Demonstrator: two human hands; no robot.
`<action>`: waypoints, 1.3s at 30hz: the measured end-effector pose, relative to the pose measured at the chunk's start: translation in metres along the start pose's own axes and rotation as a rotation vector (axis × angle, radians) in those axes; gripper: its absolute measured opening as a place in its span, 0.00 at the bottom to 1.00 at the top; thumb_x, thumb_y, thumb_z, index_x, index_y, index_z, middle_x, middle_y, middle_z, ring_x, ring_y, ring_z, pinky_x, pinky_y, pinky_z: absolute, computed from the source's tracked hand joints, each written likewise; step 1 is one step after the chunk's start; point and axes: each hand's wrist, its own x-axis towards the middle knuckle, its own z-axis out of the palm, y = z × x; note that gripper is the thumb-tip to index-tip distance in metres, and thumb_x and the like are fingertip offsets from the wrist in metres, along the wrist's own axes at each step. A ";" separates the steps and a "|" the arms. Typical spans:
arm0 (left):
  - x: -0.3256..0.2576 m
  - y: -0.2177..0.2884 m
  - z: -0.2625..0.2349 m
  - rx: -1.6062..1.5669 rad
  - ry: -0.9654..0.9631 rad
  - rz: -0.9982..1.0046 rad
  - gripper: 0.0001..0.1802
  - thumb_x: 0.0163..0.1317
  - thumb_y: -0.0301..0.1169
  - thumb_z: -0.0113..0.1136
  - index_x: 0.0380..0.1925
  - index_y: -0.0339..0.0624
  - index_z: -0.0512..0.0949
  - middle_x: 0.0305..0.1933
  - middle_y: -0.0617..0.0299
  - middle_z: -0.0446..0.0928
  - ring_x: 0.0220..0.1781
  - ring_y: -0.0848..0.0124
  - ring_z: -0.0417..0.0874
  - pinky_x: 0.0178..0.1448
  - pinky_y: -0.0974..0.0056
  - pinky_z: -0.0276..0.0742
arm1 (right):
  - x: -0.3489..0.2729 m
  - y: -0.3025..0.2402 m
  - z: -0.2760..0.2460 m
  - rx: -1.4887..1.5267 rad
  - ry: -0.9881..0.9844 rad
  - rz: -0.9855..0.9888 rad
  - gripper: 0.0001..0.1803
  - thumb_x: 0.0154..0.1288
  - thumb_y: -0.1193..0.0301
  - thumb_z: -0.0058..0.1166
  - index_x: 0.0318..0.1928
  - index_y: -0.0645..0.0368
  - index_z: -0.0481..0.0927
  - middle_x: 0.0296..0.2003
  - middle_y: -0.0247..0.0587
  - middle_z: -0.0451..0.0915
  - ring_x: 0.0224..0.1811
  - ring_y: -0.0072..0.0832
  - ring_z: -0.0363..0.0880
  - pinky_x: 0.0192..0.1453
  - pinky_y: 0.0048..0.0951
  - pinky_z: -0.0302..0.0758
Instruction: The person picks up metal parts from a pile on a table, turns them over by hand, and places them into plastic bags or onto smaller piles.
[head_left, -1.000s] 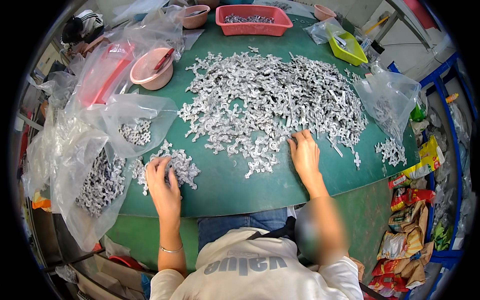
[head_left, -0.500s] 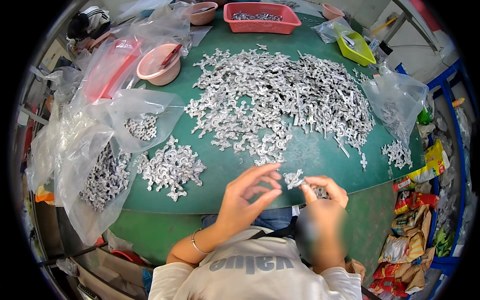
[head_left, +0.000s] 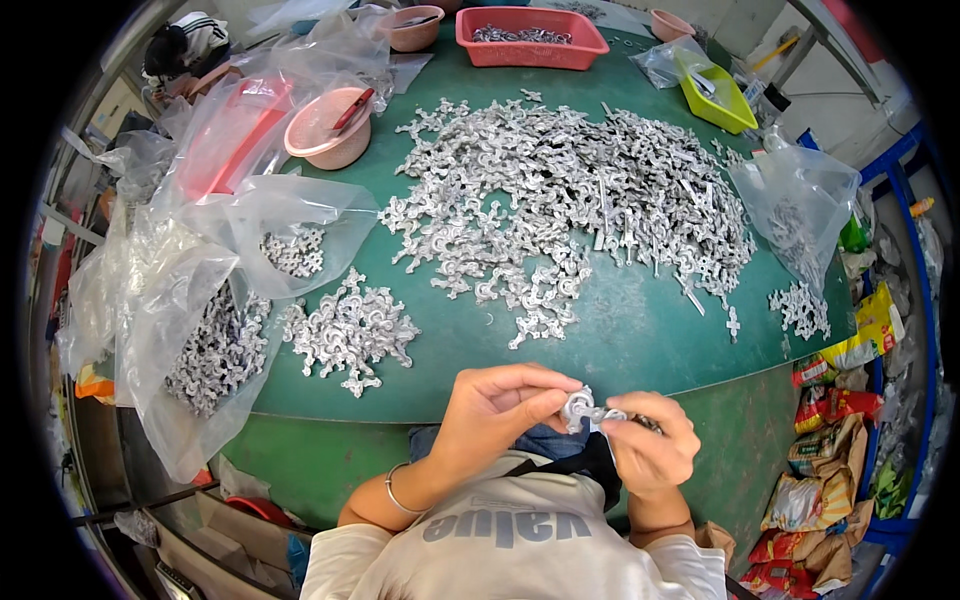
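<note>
A green table (head_left: 660, 355) fills the space in front of me, its near edge curving past my waist, with a green floor (head_left: 750, 430) below and bright packets (head_left: 835, 405) stacked off to the right. Across the middle of the table spreads a big heap (head_left: 560, 185) of small grey metal parts, many of them cross-shaped. A smaller pile (head_left: 350, 330) lies nearer on my left, beside clear plastic bags (head_left: 145, 350) with more parts in them. Behind those stands a pink bowl (head_left: 330, 152) with a red-handled tool in it. At the far side sit a red tray (head_left: 530, 55) of parts and a lime-green tray (head_left: 725, 115). My left hand (head_left: 500, 408), with a bangle (head_left: 392, 490) on its wrist, pinches a metal piece (head_left: 577, 408) between thumb and forefinger. My right hand (head_left: 655, 450) grips its other end in the fingertips, and more grey metal shows among those fingers. The piece is in front of my chest, by the table's near edge; I cannot tell whether it is one part or two together.
</note>
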 end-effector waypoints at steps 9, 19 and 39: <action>-0.006 0.004 0.002 -0.016 -0.059 0.097 0.11 0.58 0.19 0.50 0.42 0.26 0.73 0.43 0.52 0.74 0.43 0.70 0.77 0.50 0.67 0.74 | -0.006 -0.004 0.000 0.038 0.078 0.054 0.11 0.40 0.84 0.61 0.29 0.63 0.79 0.30 0.47 0.78 0.23 0.32 0.77 0.25 0.24 0.73; -0.006 0.002 0.003 -0.048 -0.059 0.093 0.11 0.58 0.18 0.50 0.41 0.27 0.74 0.42 0.54 0.74 0.42 0.71 0.77 0.49 0.68 0.74 | -0.007 -0.011 -0.001 0.120 0.094 0.177 0.13 0.41 0.84 0.62 0.32 0.66 0.76 0.29 0.49 0.78 0.25 0.30 0.78 0.25 0.23 0.74; -0.007 0.001 0.004 -0.079 -0.062 0.126 0.11 0.57 0.15 0.49 0.41 0.26 0.73 0.44 0.52 0.73 0.45 0.70 0.76 0.51 0.67 0.73 | -0.006 -0.012 0.001 0.156 0.112 0.264 0.13 0.42 0.83 0.62 0.33 0.68 0.77 0.28 0.47 0.78 0.22 0.22 0.72 0.23 0.18 0.68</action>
